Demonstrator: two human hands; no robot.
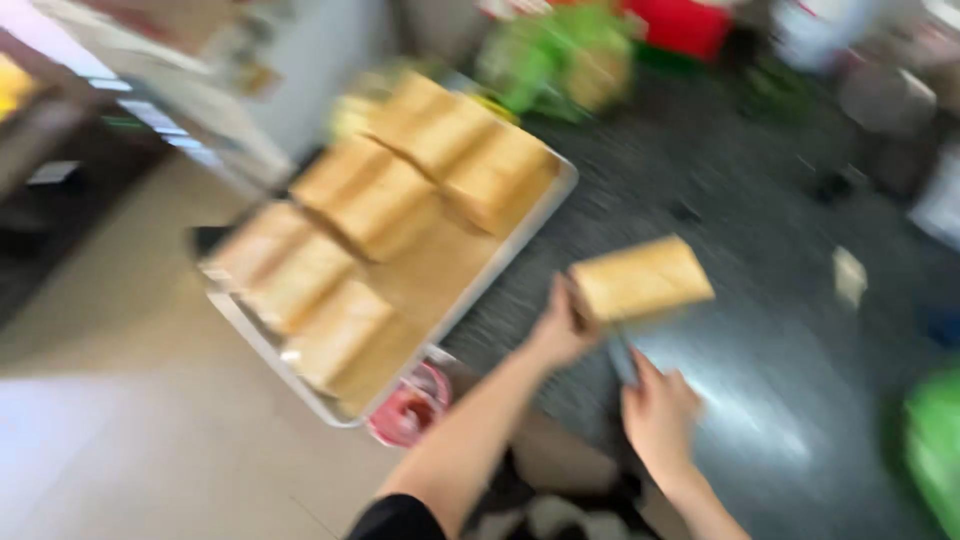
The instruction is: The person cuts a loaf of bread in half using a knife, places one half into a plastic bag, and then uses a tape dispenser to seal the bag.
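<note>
Left hand point(560, 330) is gripping bread block point(642, 278) over counter point(760, 250); right hand point(655, 415) fingers are closing around a blurred blade, likely slicing; steady alignment needed.

Everything I see is smeared by heavy motion blur; no edge is sharp. The scene is bright and evenly lit. A pale glare patch sits on the dark table point(760, 400), and the floor point(120, 440) looks washed out at lower left.
</note>
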